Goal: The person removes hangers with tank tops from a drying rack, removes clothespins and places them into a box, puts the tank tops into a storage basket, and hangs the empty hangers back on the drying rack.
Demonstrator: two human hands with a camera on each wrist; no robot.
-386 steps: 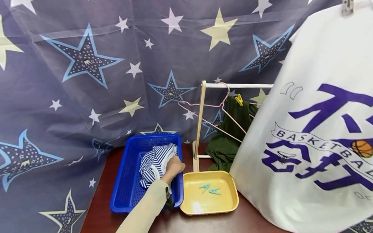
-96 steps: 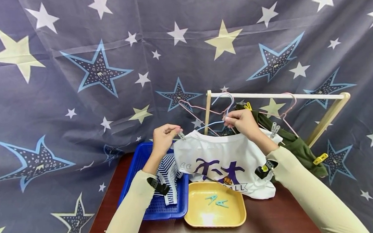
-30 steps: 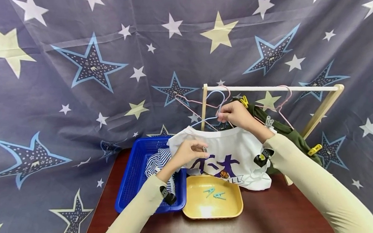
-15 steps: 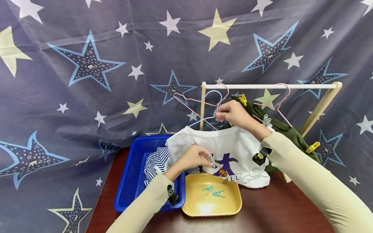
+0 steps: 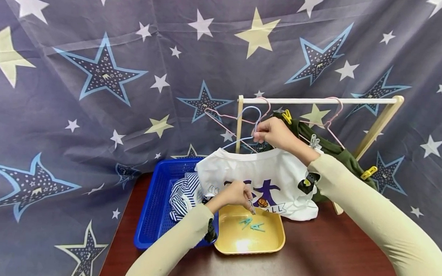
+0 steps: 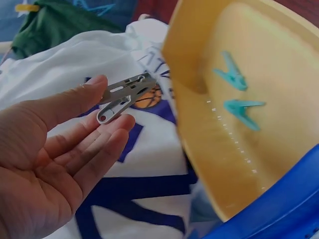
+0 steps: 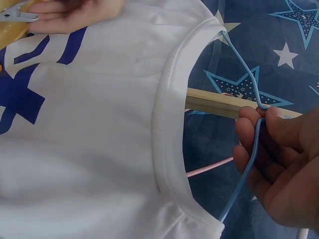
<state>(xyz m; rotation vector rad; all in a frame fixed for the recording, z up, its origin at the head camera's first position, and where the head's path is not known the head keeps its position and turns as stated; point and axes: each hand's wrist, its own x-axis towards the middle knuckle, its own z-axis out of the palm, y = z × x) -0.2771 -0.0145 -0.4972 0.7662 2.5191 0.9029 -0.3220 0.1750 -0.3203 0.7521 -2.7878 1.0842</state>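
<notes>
My right hand (image 5: 273, 133) grips the neck of a light blue hanger (image 7: 239, 184), its hook above the fingers. From that hanger hangs a white T-shirt (image 5: 265, 161) with a purple print. A metal clothespin (image 5: 313, 142) sits on the shirt's right shoulder; the left shoulder shows none. Between thumb and fingers my left hand (image 5: 234, 194) pinches another metal clothespin (image 6: 127, 94), low in front of the shirt and near the back rim of a yellow basin (image 5: 250, 246). Inside the basin lie two teal clothespins (image 6: 241, 112).
Left of the basin, a blue basket (image 5: 147, 221) holds a striped garment (image 5: 181, 196). Behind stands a clothes rack (image 5: 318, 100) with pink hangers (image 5: 220, 118). A dark green garment (image 5: 348, 164) hangs there with yellow clothespins (image 5: 369, 172). A star-patterned curtain (image 5: 189, 66) backs the table (image 5: 320, 248).
My left hand has taken the metal clothespin off the shirt's left shoulder and carried it down and right toward the basin. My right hand keeps hold of the hanger, shifting slightly left.
</notes>
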